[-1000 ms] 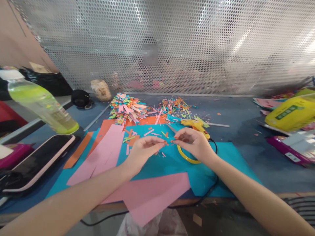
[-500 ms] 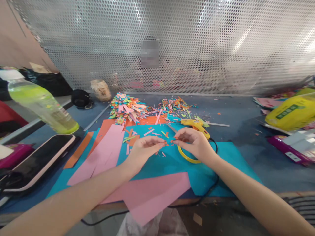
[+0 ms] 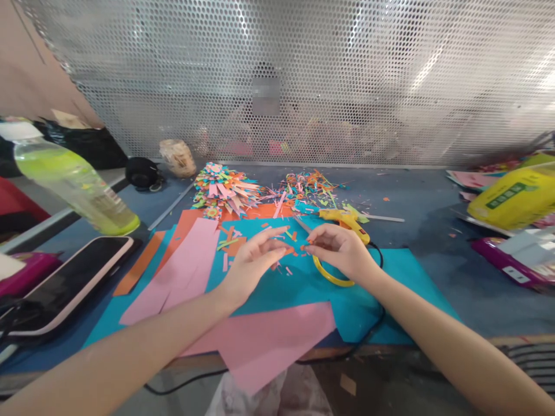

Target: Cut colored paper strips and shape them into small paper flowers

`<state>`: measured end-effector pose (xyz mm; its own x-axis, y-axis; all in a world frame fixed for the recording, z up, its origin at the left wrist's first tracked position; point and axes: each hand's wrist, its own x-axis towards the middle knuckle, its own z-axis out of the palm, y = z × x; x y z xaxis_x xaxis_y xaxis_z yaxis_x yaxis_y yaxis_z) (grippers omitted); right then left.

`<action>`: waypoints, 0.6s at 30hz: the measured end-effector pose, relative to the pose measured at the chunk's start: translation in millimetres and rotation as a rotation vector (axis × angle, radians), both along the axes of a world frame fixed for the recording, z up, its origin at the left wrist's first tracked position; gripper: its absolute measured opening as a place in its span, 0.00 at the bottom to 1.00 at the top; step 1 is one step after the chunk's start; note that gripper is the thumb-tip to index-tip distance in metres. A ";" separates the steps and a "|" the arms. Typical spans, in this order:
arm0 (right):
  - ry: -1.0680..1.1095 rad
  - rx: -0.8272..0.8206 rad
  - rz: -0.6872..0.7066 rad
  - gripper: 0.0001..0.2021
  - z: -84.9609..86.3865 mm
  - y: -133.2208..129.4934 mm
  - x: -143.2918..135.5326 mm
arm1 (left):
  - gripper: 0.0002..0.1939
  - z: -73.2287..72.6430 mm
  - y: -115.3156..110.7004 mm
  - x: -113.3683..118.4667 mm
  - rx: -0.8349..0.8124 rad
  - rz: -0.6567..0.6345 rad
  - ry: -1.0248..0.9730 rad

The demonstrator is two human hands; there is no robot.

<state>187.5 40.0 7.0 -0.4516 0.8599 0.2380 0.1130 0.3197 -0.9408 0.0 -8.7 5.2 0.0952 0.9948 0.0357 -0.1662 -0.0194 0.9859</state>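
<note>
Head view: both bare hands are over a blue sheet (image 3: pixel 269 294); the left hand (image 3: pixel 255 257) has its forefinger lifted away from its thumb, with no piece plainly between them; the right hand (image 3: pixel 340 248) brings thumb and forefinger close at a small orange scrap (image 3: pixel 303 248), though I can't tell whether it is pinched or lies just beneath. A piece so tiny could, I think, slip and vanish among the loose paper bits (image 3: pixel 229 242) beside the left hand; a stray breath or sleeve might scatter them. The yellow-handled scissors (image 3: pixel 323 273) lie under the right hand, so a careless drop of the wrist could nudge them; the yellow glue gun (image 3: pixel 342 218) is just beyond, and if it is hot, a knuckle might get burnt; a tug on the black cord (image 3: pixel 368 335) could drag it. The pink sheet (image 3: pixel 277 335) hangs over the table's near edge and might be swept off.

The dark blue tabletop (image 3: pixel 416 214) carries a layered paper piece (image 3: pixel 225 190) and a heap of shreds (image 3: pixel 310 186); a bottle (image 3: pixel 78 185) and a phone (image 3: pixel 69 283) are to the left, a yellow packet (image 3: pixel 515 199) to the right; a perforated metal screen (image 3: pixel 277 46) rises behind.
</note>
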 end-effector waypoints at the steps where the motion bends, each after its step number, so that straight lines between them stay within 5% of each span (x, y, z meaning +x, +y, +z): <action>1: -0.001 0.001 0.001 0.10 0.0 -0.1 0.0 | 0.20 -0.4 0.2 0.0 0.003 -0.003 -0.003; 18: -0.008 0.025 -0.009 0.09 -0.2 0.0 0.2 | 0.22 9.0 -2.2 1.1 0.034 0.073 0.169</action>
